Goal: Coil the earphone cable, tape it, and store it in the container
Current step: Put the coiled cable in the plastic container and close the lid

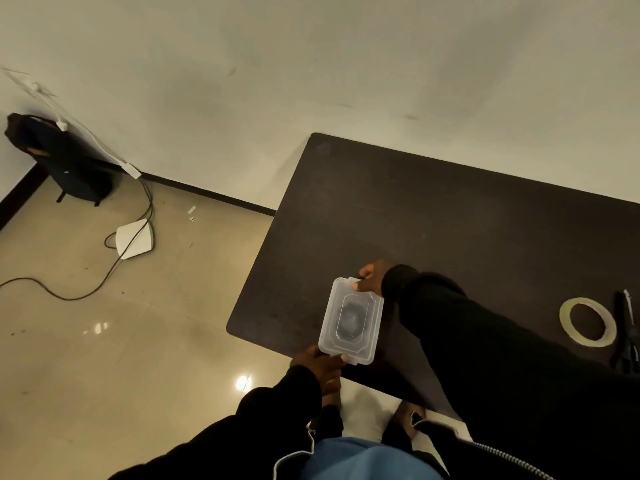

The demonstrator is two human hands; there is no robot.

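Container gripped between both hands

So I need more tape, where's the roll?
Head view: the tape roll lies flat on the table's right side, beside the scissors.

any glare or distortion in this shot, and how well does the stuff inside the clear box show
Head view: dim, warm light; lamp glare spots on the glossy floor tiles; wide-angle bending at the dark table edges. Through the lid of the container, held by left hand and right hand, only a dark blurred coil shows. Tape roll reads clearly.
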